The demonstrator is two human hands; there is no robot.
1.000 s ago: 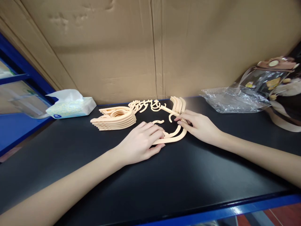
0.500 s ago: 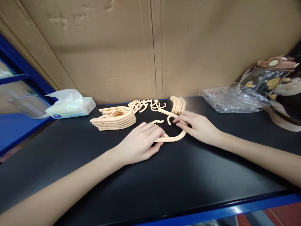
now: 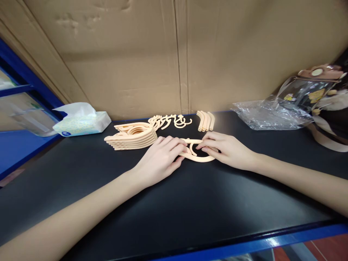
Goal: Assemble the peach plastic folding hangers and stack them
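Observation:
A cream plastic clothes hanger lies low over the black table between my hands. My left hand is closed on its left side, hiding that end. The fingers of my right hand close round the right part, near the upper bar. A short curved piece shows inside the hanger's loop; whether it is joined there I cannot tell. Left of my hands, several like hangers are stacked. Behind them lie loose hooks, and further right is a small group of curved arm pieces.
A tissue pack lies at the back left beside a blue shelf frame. At the back right are a crumpled clear plastic bag and a bottle with a strap. Cardboard stands behind the black table.
The hanger's upper bar has swung down toward the lower one, narrowing the gap at the left. My left hand has shifted slightly up, and my right fingers have moved a little left.

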